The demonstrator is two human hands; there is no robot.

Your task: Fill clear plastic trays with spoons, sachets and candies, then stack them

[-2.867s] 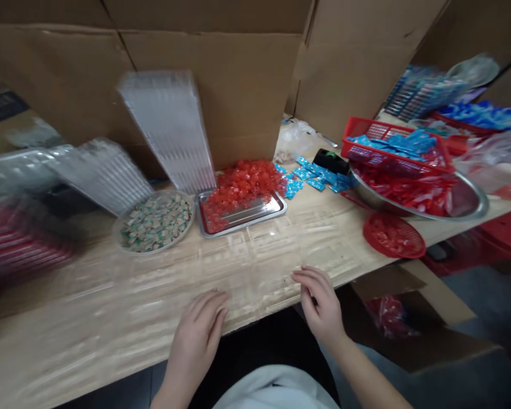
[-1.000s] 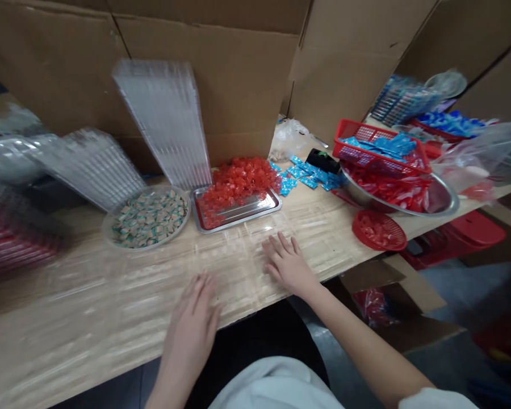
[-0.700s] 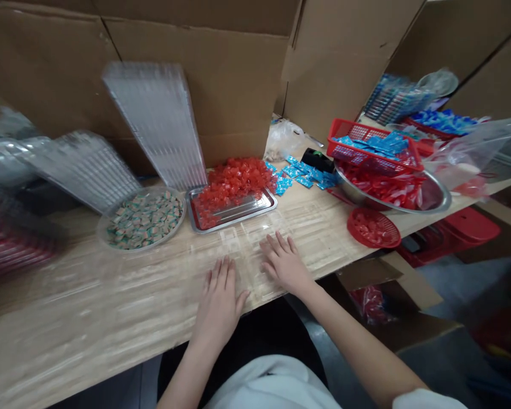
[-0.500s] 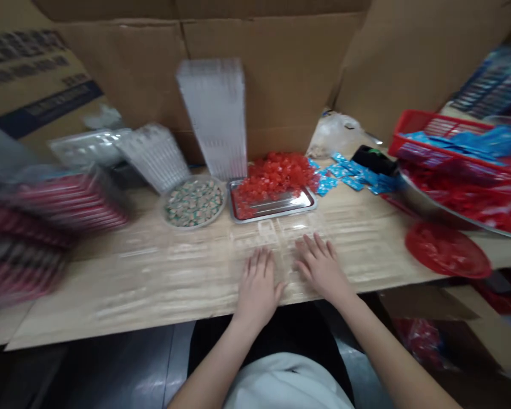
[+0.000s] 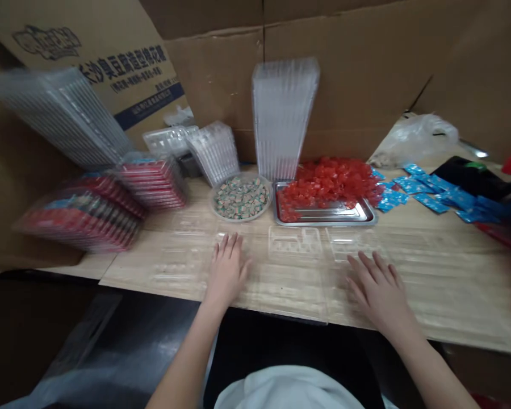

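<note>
Several clear plastic trays lie spread in a row along the wooden table. My left hand rests with its fingers apart on one of them, left of the middle. Over another clear tray on the right, my right hand is spread and somewhat blurred. Neither hand has anything in its fingers. Behind the left hand stands a round dish of small wrapped pieces. A metal tray heaped with red packets sits beyond the gap between my hands.
A tall stack of clear trays leans on the cardboard wall. Filled red packs are stacked at left, under more nested trays. Blue sachets, a black object and a plastic bag lie at right.
My view has swung left, bringing more of the left stacks into sight and cutting off the red baskets. My hands have moved farther apart, the left one leftward and the right one rightward.
</note>
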